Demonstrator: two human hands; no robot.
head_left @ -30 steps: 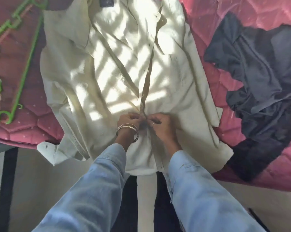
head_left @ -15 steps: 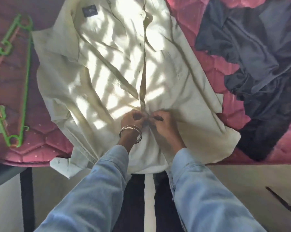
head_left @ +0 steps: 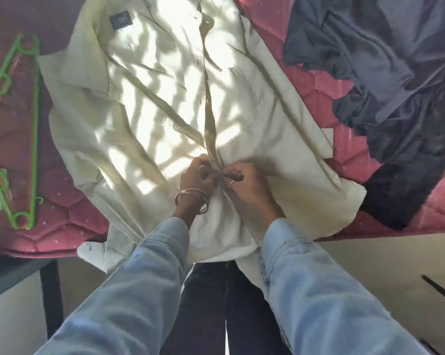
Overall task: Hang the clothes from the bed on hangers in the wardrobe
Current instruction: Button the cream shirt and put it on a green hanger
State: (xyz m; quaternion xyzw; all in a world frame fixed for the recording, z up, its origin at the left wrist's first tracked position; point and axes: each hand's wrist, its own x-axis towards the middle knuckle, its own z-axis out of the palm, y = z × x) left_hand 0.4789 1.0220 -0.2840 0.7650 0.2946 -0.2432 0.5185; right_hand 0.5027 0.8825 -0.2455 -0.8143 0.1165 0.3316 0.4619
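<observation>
While both hands are meeting at the middle of the picture, the left hand (head_left: 196, 176) is curling its fingers around the left edge of the front opening of a cream shirt (head_left: 139, 119), and the right hand (head_left: 244, 180) is pinching the opposite edge, so the two hands are almost touching across the placket. Whether a button is sitting between the fingertips is too small to tell. Thin metal bangles (head_left: 192, 201) are circling the left wrist, and a ring (head_left: 231, 183) is showing on a finger of the right hand. Pale blue denim sleeves (head_left: 306, 278) are covering both forearms and reaching in from the bottom of the picture.

Directly under and around the hands, the shirt is lying flat and face up on a bed with a pink quilted cover (head_left: 318, 80). Its collar and a dark neck label (head_left: 121, 21) are pointing away from the person, a chest pocket is sitting beyond the right hand, and the hem is hanging over the near edge of the bed. Patches of sunlight are falling across the fabric beyond the hands.

Well to the left of the shirt, a green plastic hanger (head_left: 19, 139) is lying on the cover, apart from both hands. To the right, a crumpled dark garment (head_left: 395, 85) is lying on the bed, just beside the shirt's right side. Below the bed edge, a pale floor (head_left: 370, 265) is showing.
</observation>
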